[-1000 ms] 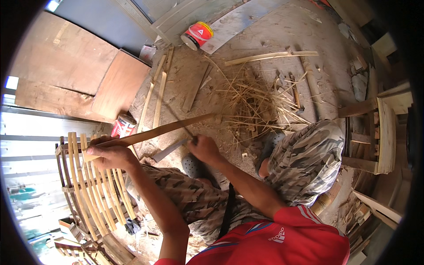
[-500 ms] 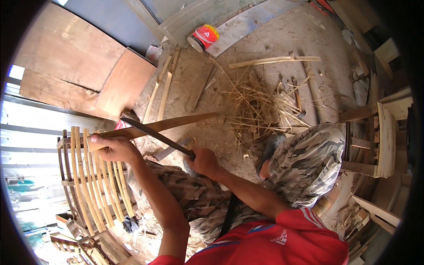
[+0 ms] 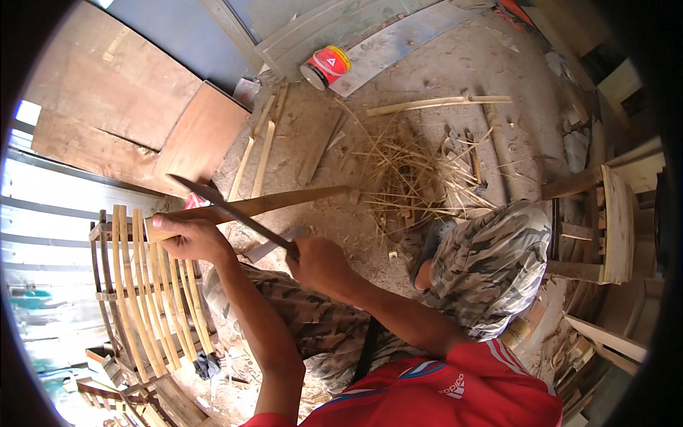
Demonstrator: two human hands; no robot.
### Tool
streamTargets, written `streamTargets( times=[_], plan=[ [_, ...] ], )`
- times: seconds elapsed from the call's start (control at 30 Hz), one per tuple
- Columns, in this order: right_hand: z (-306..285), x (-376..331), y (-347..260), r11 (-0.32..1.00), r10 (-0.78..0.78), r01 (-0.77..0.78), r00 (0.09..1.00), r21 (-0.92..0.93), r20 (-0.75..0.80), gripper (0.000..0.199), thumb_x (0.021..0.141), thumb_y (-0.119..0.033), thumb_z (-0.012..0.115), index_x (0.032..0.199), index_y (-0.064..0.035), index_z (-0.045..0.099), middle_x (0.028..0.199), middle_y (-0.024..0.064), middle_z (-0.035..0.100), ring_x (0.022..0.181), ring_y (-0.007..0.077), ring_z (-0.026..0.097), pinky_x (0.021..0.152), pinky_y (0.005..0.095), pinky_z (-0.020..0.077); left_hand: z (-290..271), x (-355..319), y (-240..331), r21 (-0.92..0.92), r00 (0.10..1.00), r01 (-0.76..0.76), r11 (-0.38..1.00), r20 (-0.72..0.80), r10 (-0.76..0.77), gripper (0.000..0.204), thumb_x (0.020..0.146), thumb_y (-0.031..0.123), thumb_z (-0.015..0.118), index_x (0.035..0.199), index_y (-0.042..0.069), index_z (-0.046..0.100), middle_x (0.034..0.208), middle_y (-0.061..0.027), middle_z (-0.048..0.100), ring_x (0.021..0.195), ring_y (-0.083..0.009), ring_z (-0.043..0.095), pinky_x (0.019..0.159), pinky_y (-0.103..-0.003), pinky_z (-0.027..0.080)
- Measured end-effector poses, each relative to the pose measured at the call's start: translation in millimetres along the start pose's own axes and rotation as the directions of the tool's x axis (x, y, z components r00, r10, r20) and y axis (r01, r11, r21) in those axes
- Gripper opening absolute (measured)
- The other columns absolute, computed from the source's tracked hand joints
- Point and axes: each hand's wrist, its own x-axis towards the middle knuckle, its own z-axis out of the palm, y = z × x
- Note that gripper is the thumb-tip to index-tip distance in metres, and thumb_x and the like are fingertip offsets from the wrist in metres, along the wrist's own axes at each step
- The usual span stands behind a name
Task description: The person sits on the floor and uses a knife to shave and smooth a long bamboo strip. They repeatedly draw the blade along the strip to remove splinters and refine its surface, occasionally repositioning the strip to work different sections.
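Littered floor [image 3: 455, 75], long knife [image 3: 245, 218] over wooden slat [image 3: 284, 201]

Fingers of the left hand [image 3: 191, 238] clamp the slat at 9 o'clock; the right hand [image 3: 316, 267], at 7, grips the knife. Apparently paring, contact unclear; another stroke would need steady holding.

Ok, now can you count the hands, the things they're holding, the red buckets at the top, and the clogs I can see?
Hands: 2 (left hand, right hand)
Held bamboo strip: 1
Held long knife: 1
Red bucket: 1
Visible grey clog: 1
Total: 6
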Motion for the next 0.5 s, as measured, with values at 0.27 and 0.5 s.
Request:
streamTargets(
  times=[0.27, 0.5],
  plan=[
    [59, 14, 99, 0.994, 0.067, -0.043, 0.97, 0.104, -0.236, 0.029, 0.079, -0.027, 0.062, 0.078, 0.0018, 0.064, 0.063, 0.0208, 0.062, 0.066, 0.0404, 0.063, 0.06, 0.0479, 0.0498, 5, -1, -9, -0.051, 0.997, -0.083, 0.995, -0.006, 0.083, 0.045, 0.099, 0.032, 0.05, 0.08, -0.007, 0.059, 0.07, -0.0069, 0.056, 0.063, -0.012, 0.045, 0.055, -0.028, 0.039],
    [36, 16, 143, 0.959, 0.284, -0.284, 0.953, 0.012, -0.109, 0.032, 0.08, -0.03, 0.062, 0.078, 0.0021, 0.065, 0.066, 0.0227, 0.063, 0.069, 0.0391, 0.065, 0.063, 0.0476, 0.0512, 8, -8, 6, -0.016, 0.992, -0.124, 0.992, 0.008, 0.124, 0.046, 0.099, 0.033, 0.049, 0.081, -0.008, 0.059, 0.067, -0.0073, 0.056, 0.061, -0.0132, 0.045, 0.054, -0.029, 0.039]
  ],
)
